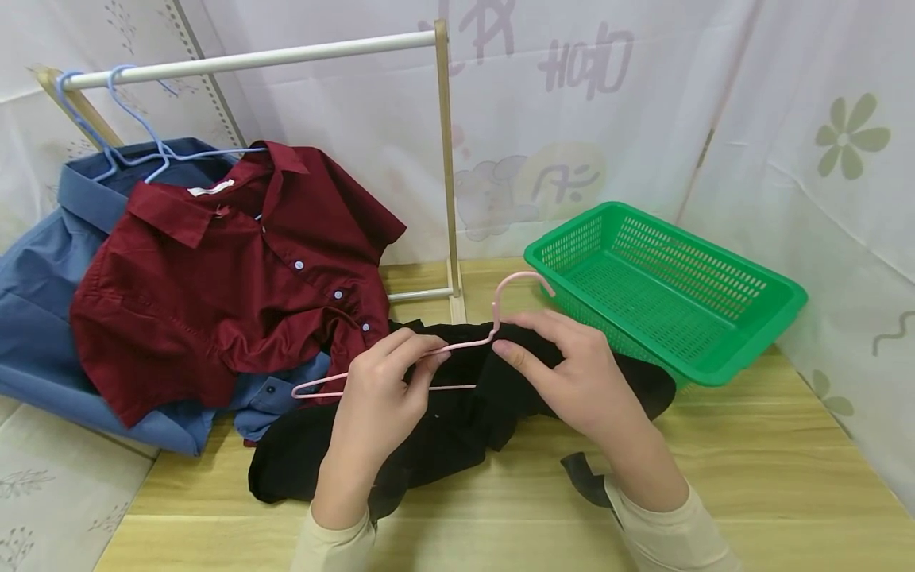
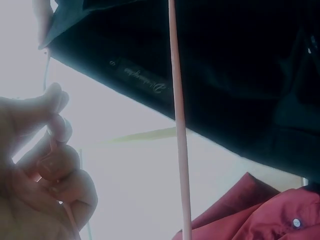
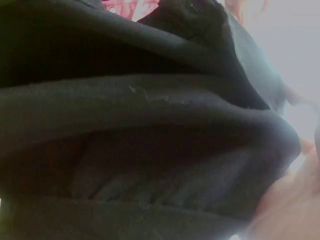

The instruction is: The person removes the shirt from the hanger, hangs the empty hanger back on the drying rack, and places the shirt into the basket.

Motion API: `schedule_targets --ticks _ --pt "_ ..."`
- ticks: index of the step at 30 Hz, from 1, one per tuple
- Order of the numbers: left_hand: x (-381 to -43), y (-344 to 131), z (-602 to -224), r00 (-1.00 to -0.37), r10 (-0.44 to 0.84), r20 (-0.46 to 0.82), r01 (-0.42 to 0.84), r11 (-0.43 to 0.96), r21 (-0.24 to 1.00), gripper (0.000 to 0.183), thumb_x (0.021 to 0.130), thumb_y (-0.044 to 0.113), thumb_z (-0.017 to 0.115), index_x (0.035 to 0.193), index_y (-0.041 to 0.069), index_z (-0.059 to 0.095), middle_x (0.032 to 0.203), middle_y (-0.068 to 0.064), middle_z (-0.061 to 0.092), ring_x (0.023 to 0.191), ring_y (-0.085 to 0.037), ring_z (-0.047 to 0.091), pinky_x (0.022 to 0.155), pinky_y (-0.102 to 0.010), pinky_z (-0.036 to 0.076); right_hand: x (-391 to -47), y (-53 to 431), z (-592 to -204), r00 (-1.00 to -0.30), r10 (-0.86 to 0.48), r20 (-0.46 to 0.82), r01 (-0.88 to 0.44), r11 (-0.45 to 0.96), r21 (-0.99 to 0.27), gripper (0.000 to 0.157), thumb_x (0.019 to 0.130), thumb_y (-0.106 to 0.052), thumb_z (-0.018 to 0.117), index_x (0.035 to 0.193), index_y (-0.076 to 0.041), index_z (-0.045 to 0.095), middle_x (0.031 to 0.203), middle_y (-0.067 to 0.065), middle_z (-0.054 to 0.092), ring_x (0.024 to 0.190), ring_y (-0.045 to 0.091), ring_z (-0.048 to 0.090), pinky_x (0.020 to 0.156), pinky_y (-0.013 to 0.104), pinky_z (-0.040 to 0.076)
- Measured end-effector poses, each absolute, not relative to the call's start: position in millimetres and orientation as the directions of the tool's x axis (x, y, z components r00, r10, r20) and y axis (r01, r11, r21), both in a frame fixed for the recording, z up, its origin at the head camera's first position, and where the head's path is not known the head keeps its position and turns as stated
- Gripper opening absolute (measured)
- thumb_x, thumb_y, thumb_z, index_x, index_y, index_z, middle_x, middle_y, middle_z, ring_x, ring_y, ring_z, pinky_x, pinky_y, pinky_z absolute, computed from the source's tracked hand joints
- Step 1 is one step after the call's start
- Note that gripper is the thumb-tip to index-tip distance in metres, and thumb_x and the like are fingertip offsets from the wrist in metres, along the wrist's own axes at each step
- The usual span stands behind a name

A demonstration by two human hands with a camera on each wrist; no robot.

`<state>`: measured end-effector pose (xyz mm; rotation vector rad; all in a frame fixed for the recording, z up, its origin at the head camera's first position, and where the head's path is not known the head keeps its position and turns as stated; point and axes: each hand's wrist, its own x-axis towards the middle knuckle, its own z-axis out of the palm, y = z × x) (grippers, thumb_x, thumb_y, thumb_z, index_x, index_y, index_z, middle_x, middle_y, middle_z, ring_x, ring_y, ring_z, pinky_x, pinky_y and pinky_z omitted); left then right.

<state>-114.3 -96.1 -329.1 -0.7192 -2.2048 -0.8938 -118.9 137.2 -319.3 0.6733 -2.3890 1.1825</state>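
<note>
My left hand (image 1: 382, 389) pinches the upper wire of a pink clothes hanger (image 1: 468, 344) between thumb and fingers, left of its hook. The hanger's left end sticks out bare, while its right side disappears into a black shirt (image 1: 443, 445). Beside the hook, my right hand (image 1: 572, 373) grips the shirt's upper edge with thumb and fingers. In the left wrist view the lower hanger wire (image 2: 179, 120) crosses in front of the shirt's neck label (image 2: 142, 80). Folds of black cloth (image 3: 150, 110) fill most of the right wrist view.
A burgundy shirt (image 1: 236, 294) and a blue shirt (image 1: 36, 294) hang on blue hangers from a rack's white rail (image 1: 286, 56) at left. A green basket (image 1: 750, 365) stands at the back right of the wooden table (image 1: 772, 477). The rack's upright (image 1: 446, 159) rises behind the hands.
</note>
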Motion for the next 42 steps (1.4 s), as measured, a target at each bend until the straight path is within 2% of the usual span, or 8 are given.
schedule_targets --ticks 7,14,25,30,36,42 --pt "-113.3 -101.9 -327.5 -0.64 0.218 0.737 0.673 0.622 0.4 0.005 0.091 0.016 0.07 0.092 0.014 0.074 0.08 0.006 0.065 0.067 -0.004 0.054 0.063 -0.02 0.045 -119.6 139.0 -320.8 -0.813 -0.255 0.523 -0.565 0.562 -0.604 0.029 0.09 -0.036 0.07 0.118 -0.03 0.068 0.115 -0.016 0.068 0.108 0.001 0.063 0.09 0.021 0.049" --pt "-113.7 -111.3 -327.5 -0.635 0.172 0.753 0.674 0.6 0.431 0.003 0.089 0.013 0.072 0.091 0.013 0.075 0.08 0.006 0.067 0.068 -0.005 0.055 0.059 -0.025 0.045 -120.2 141.6 -322.6 -0.829 -0.221 0.514 -0.53 0.604 -0.595 0.03 0.089 -0.039 0.071 0.116 -0.025 0.069 0.113 -0.012 0.07 0.107 0.006 0.064 0.09 0.029 0.051" --pt "-115.9 -127.0 -326.8 -0.586 0.107 0.803 0.686 0.592 0.422 0.005 0.085 0.007 0.074 0.087 0.011 0.076 0.073 0.004 0.063 0.06 -0.002 0.043 0.053 -0.013 0.033 -123.0 148.8 -327.0 -0.838 -0.207 0.505 -0.512 0.619 -0.595 0.031 0.089 -0.038 0.071 0.116 -0.024 0.069 0.113 -0.011 0.069 0.108 0.007 0.064 0.09 0.031 0.051" --pt "-115.0 -135.0 -326.0 -0.568 0.069 0.82 0.693 0.578 0.431 0.008 0.082 0.004 0.076 0.088 0.009 0.076 0.074 0.002 0.066 0.061 -0.004 0.045 0.054 -0.015 0.036 -124.2 152.1 -329.0 -0.849 -0.18 0.496 -0.487 0.631 -0.604 0.03 0.09 -0.04 0.069 0.116 -0.025 0.069 0.112 -0.012 0.069 0.106 0.007 0.064 0.089 0.029 0.05" --pt "-114.7 -144.9 -323.5 -0.553 0.028 0.833 0.669 0.611 0.423 0.011 0.079 0.002 0.079 0.086 0.009 0.077 0.075 0.0 0.069 0.061 -0.003 0.048 0.056 -0.015 0.039 -125.2 154.9 -330.2 -0.871 -0.154 0.467 -0.445 0.648 -0.618 0.033 0.09 -0.041 0.069 0.117 -0.023 0.069 0.115 -0.009 0.07 0.11 0.011 0.064 0.093 0.034 0.05" --pt "-113.2 -153.1 -321.2 -0.538 0.002 0.843 0.663 0.619 0.421 0.011 0.078 0.001 0.079 0.085 0.009 0.077 0.072 0.0 0.068 0.061 -0.002 0.046 0.055 -0.018 0.037 -126.5 158.2 -333.1 -0.883 -0.149 0.445 -0.427 0.65 -0.629 0.035 0.091 -0.041 0.068 0.119 -0.021 0.069 0.118 -0.006 0.069 0.114 0.015 0.063 0.094 0.038 0.05"
